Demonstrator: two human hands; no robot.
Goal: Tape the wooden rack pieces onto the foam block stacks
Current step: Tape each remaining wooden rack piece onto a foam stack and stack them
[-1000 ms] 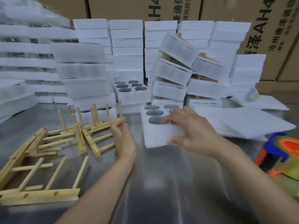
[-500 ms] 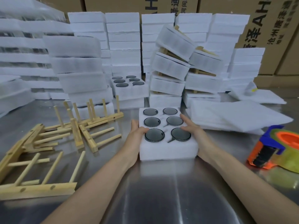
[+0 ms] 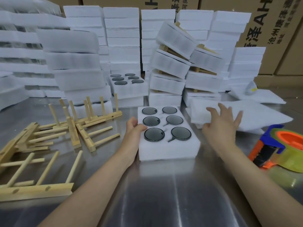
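**Foam block set in place, cover sheet next**

At centre frame, a foam block (image 3: 168,152) holding six dark round discs in its cut-outs lies flat on the steel table (image 3: 164,199). The person's left hand (image 3: 133,129) grips the block's left edge, thumb hooked over the top. The right hand (image 3: 223,123), fingers spread and holding nothing, reaches over the near corner of a pile of thin foam sheets (image 3: 265,117) at centre right. Whether it touches the top sheet cannot be told.

The wooden rack pieces (image 3: 77,130) lie in a loose heap at left, well apart from the block and untouched. A tape dispenser (image 3: 277,145) sits at the right edge. Stacks of foam blocks (image 3: 123,38), some with wood showing between the layers, fill the background in front of cardboard cartons (image 3: 270,30).

The work appears to be at an early stage: the block is positioned, and nothing on it is covered or taped. The next move likely calls for separating a single sheet from the pile and laying it square over the discs while the left hand steadies the block. A rack piece and the tape would come after that.
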